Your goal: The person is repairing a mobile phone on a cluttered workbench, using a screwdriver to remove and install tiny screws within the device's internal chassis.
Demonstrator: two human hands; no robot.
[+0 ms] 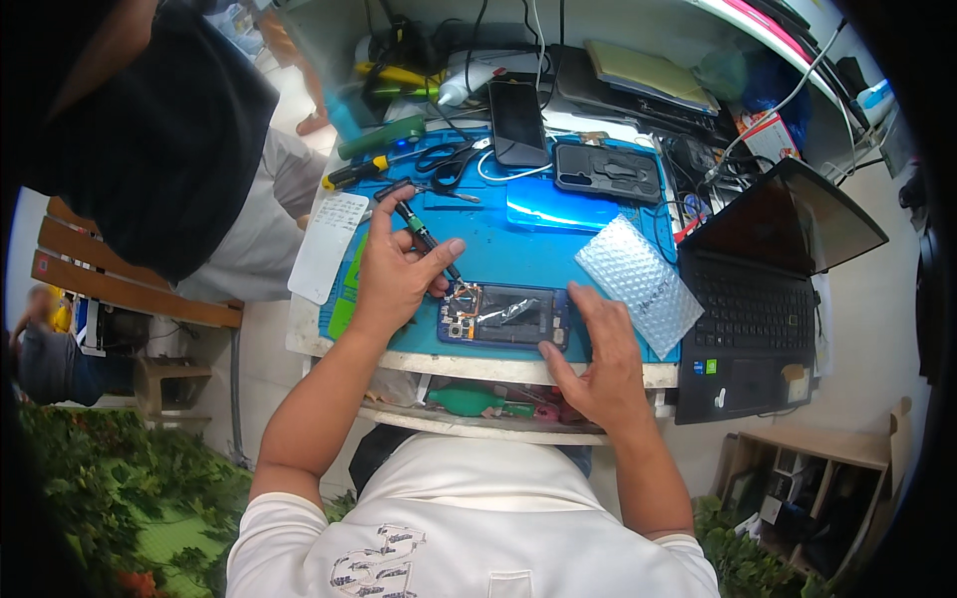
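An opened smartphone [513,317] lies on the blue work mat [483,261], its inner parts and a dark battery area bare. My left hand [399,264] grips a small black and green screwdriver [417,227], with the index finger on its top end. The screwdriver's tip points down at the phone's upper left part; whether it touches a screw is too small to tell. My right hand [601,354] has its fingers spread around the phone's right end, thumb at the near edge and index finger at the far corner.
Bubble wrap [643,284] and an open laptop [748,299] lie to the right. Beyond the phone are a blue film sheet [560,206], a black phone [518,125], a dark phone case [608,172] and scissors [451,161]. A person [169,149] stands at the left.
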